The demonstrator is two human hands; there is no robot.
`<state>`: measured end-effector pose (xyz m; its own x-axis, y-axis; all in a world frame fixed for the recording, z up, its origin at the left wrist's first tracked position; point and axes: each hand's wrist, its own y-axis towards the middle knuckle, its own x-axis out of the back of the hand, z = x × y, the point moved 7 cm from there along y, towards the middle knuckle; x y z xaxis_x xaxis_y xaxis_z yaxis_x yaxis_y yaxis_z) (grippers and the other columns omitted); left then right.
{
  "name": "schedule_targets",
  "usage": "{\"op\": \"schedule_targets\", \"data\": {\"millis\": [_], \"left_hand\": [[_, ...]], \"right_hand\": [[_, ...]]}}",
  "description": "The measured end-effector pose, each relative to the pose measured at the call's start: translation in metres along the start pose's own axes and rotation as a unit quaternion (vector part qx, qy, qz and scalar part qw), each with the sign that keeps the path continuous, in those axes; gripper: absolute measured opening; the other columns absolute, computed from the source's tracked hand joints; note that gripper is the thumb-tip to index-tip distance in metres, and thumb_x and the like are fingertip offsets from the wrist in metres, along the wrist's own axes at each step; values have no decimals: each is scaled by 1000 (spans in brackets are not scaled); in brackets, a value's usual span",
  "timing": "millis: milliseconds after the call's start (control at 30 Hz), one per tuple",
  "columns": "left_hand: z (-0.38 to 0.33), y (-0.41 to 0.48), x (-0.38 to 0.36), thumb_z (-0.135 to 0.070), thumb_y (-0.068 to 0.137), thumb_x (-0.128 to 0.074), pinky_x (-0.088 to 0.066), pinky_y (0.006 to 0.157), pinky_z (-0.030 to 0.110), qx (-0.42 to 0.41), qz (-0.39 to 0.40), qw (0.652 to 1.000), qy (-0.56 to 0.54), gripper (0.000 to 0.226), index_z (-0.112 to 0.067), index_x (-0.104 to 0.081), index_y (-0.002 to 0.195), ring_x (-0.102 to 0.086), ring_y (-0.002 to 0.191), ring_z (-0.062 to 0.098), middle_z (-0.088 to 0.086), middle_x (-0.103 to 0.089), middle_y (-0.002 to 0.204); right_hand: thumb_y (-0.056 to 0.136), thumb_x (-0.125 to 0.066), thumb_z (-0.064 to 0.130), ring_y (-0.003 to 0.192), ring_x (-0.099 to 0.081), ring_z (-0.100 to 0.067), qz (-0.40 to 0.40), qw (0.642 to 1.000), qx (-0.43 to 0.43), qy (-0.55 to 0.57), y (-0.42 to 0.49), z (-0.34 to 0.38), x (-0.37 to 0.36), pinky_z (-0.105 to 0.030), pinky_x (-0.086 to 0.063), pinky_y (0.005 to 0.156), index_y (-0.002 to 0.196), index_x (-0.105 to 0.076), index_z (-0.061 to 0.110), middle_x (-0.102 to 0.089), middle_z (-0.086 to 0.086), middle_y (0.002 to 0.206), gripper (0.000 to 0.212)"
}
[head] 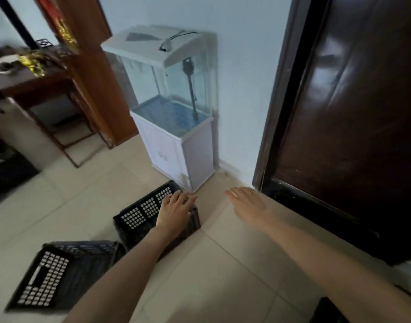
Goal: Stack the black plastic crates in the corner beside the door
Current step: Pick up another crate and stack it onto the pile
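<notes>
Currently left hand (176,212) rests, fingers spread and fairly straight, on a black perforated plastic crate (139,217) standing on the floor just beside the white fish-tank cabinet (176,157). Right hand (248,203) is flat and holds nothing, near the dark brown door (353,113). A second black plastic crate (48,276) lies nearer, to the left.

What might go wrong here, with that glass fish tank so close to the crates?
The crate under the left hand sits beside the fish tank cabinet; a careless swing may knock it. Only that hand rests on the crate, the right hand hovers free, so a lift may tip it.
</notes>
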<state>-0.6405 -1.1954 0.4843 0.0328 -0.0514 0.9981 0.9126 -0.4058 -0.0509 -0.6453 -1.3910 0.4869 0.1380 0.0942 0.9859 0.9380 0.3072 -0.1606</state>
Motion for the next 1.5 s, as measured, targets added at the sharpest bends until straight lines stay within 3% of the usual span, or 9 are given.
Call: {"op": "schedule_targets", "data": {"millis": [167,400,533,700,833,967,1133,1500], "left_hand": [[123,-66,3,-25,93,-54,-26,117,45,85,6,996,8,63,-32,-30,151,-31,144,26,-1,-35,157],[312,-185,-5,-28,87,-66,-36,111,42,180,10,982,59,44,-21,-58,130,-45,135,24,0,-51,144],[405,-244,-27,-29,98,-43,-18,118,44,229,48,971,57,40,-20,-47,137,-24,146,24,0,-33,154],[474,-303,-35,-27,98,-42,-22,116,42,278,53,958,46,38,-21,-51,134,-30,142,24,-1,-41,149],[509,-344,-49,-26,95,-47,-28,113,42,333,56,941,19,34,-21,-58,126,-39,136,25,-2,-51,141],[529,-380,-61,-24,87,-63,-43,100,40,373,47,927,1,20,-21,-69,106,-57,116,23,-3,-66,116],[570,-399,-98,-24,95,-44,-32,108,37,407,87,909,-10,32,-21,-59,124,-48,127,23,-1,-57,133],[693,-276,-159,-24,95,-46,-35,108,40,383,121,913,-65,28,-22,-60,120,-50,125,22,-3,-59,129]], "right_hand": [[90,-56,23,126,-48,-29,-10,997,76,10,75,128,29,-41,-35,105,141,-36,18,-50,-6,138,55],[93,-51,23,133,-39,-29,-25,974,225,-16,161,352,62,-45,-24,114,147,-26,16,-40,-6,147,59],[94,-50,17,135,-35,-28,-21,962,272,-24,195,466,80,-45,-20,116,149,-24,16,-36,-6,150,61],[95,-48,16,135,-37,-28,0,945,324,-31,214,564,81,-46,-20,116,148,-28,16,-40,-7,148,57],[96,-47,26,132,-39,-29,29,932,359,-49,228,617,67,-46,-23,115,146,-31,15,-43,-9,145,54],[96,-44,24,131,-40,-29,46,922,379,-57,245,658,51,-46,-23,114,145,-33,17,-45,-7,144,50],[95,-47,28,132,-41,-28,64,912,401,-62,279,697,33,-46,-24,115,144,-34,17,-46,-7,144,52],[96,-49,28,133,-41,-27,129,925,354,-57,439,698,-19,-46,-23,116,143,-37,19,-46,-5,144,49]]}}
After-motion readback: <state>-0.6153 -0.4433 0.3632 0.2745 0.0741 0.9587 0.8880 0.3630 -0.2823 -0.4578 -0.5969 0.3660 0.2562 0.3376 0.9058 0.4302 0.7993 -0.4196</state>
